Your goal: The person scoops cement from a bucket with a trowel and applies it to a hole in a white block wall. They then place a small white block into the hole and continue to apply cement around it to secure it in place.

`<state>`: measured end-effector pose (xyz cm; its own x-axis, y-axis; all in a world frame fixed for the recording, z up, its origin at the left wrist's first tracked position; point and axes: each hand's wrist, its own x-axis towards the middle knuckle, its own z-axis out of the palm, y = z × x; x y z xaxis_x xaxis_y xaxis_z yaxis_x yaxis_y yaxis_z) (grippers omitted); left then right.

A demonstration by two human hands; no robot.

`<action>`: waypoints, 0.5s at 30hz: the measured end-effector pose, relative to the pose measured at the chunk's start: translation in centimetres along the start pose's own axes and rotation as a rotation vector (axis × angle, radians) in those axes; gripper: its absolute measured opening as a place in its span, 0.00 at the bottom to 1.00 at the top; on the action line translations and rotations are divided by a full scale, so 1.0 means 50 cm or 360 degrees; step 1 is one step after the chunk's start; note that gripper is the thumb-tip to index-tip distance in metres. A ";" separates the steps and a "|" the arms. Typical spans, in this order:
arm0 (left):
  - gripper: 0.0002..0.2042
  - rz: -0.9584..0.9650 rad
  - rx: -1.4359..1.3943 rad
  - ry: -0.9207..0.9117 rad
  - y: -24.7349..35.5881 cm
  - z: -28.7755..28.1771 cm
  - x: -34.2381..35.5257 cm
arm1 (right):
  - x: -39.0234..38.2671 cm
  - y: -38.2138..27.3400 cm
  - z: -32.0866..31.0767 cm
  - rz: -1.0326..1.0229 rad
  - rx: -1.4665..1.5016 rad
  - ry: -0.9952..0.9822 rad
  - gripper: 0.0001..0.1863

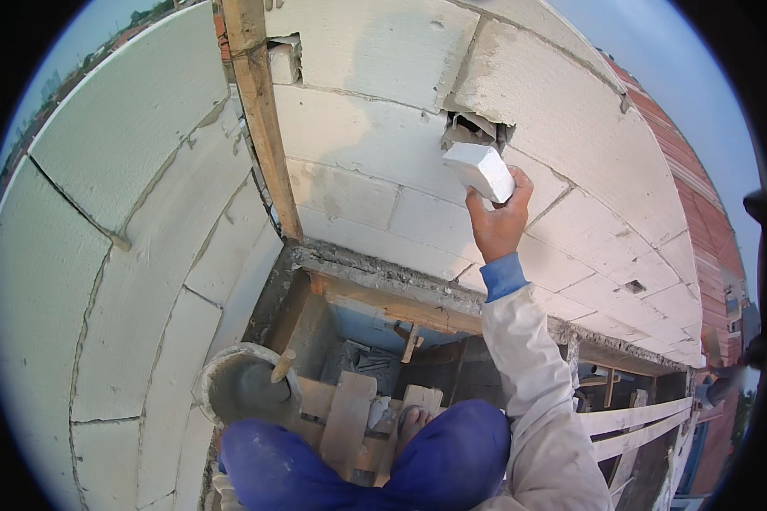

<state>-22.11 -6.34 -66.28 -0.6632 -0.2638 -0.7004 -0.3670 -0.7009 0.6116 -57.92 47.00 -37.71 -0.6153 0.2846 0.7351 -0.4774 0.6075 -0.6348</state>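
Note:
My right hand (496, 223) grips a small white block of aerated concrete (481, 169), fingers and thumb closed round its lower end. The block is held up just below a ragged hole (471, 129) in the pale block wall (358, 136). Grey mortar edges the hole, and its inside is dark. Whether the block touches the wall, I cannot tell. My left hand is outside the picture.
A bucket of grey mortar (230, 390) with a wooden handle (283, 366) sticking out stands by my left knee. Planks (348, 417) lie below me over a deep opening. A wooden post (262, 119) rises at the wall corner. Another block wall (136, 255) runs along the left.

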 end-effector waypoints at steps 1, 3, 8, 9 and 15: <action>0.32 -0.0010 -0.0009 -0.0008 0.003 0.003 0.001 | 0.017 0.002 0.008 -0.0306 -0.0209 0.0095 0.28; 0.32 -0.0031 -0.0013 -0.0016 0.009 0.008 0.003 | 0.041 0.014 0.021 -0.0713 -0.0372 0.0054 0.25; 0.32 -0.0080 -0.0011 -0.0042 0.023 0.022 0.009 | 0.046 0.055 0.045 -0.0803 -0.0444 0.0087 0.27; 0.32 -0.0080 -0.0026 -0.0050 0.027 0.027 0.009 | 0.044 0.058 0.047 -0.0798 -0.0444 0.0093 0.27; 0.31 -0.0108 -0.0067 -0.0086 0.033 0.033 -0.011 | 0.017 0.030 0.042 -0.0448 -0.0411 0.0133 0.27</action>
<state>-23.43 -6.25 -64.31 -0.6725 -0.1797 -0.7179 -0.3853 -0.7433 0.5469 -60.49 46.61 -38.52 -0.4244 0.1329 0.8956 -0.4400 0.8342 -0.3323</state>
